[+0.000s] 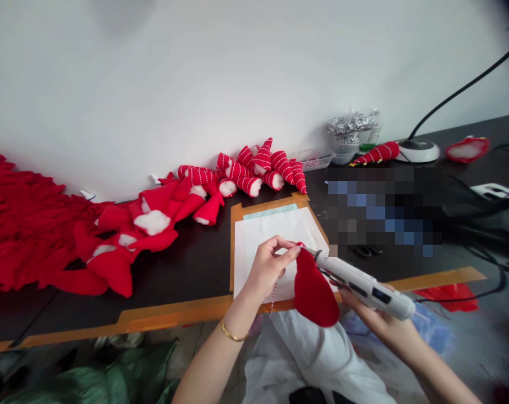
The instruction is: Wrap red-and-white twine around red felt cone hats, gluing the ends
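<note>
My left hand [269, 266] pinches the narrow tip of a red felt cone [314, 290] between thumb and fingers, and a thin red-and-white twisted cord [273, 297] hangs down from that hand. My right hand [374, 314] is wrapped around a white hot glue gun [359, 280]. The gun's metal nozzle points left and reaches the felt tip near my left fingertips. Below the hands, a sheet of white paper [275, 247] lies on a board with an orange edge [237, 235].
Red felt pieces [27, 224], stuffed red felt shapes [153, 219] and red-and-white striped cones [254, 168] line the wall on a black table [183, 280]. Farther right are silver tinsel in a clear cup [349, 132], a lamp base [418, 150] and a pixelated patch [384, 210].
</note>
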`<state>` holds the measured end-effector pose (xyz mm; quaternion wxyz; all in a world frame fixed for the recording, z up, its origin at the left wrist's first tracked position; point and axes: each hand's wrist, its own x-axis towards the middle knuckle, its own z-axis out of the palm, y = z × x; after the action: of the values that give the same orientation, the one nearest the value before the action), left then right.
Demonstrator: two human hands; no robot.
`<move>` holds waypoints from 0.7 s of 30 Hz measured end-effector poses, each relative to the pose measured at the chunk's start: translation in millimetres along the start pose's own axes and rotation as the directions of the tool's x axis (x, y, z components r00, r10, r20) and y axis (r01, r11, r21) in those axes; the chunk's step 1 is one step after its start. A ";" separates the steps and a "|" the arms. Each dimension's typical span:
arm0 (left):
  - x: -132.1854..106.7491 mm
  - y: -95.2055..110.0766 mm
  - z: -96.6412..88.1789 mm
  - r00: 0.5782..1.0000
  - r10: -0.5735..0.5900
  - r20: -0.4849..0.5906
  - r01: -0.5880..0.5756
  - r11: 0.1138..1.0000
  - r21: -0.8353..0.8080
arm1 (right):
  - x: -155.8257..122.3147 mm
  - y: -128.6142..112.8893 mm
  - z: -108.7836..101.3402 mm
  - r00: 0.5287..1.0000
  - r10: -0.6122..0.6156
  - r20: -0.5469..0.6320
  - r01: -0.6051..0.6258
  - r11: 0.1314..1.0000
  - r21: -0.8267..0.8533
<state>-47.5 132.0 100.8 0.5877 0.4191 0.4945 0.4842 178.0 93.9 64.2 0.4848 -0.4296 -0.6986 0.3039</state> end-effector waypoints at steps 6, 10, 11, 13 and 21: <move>-0.1 -0.1 0.4 1.000 -0.007 -0.011 0.007 1.000 0.008 | 3.2 -7.1 0.4 0.999 0.040 0.004 -0.040 0.999 0.004; -0.4 0.3 1.1 1.000 -0.003 -0.006 0.003 1.000 -0.001 | 4.7 -8.9 0.0 0.999 0.033 -0.013 -0.033 0.999 -0.007; -0.4 0.4 1.2 1.000 -0.003 -0.004 0.003 1.000 -0.002 | 4.4 -8.5 -0.2 0.999 0.024 -0.021 -0.024 1.000 -0.009; -0.4 0.3 1.1 1.000 -0.004 -0.002 0.004 1.000 0.000 | 3.4 -7.3 -0.7 0.999 0.013 -0.031 -0.013 1.000 -0.010; 0.0 -1.3 0.1 1.000 -0.004 -0.002 0.004 1.000 0.004 | 3.2 -7.0 0.0 0.999 0.032 -0.004 -0.032 0.999 0.012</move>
<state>-47.2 131.8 99.5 0.5873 0.4189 0.4969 0.4824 175.4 93.6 71.5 0.4839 -0.4382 -0.6888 0.3151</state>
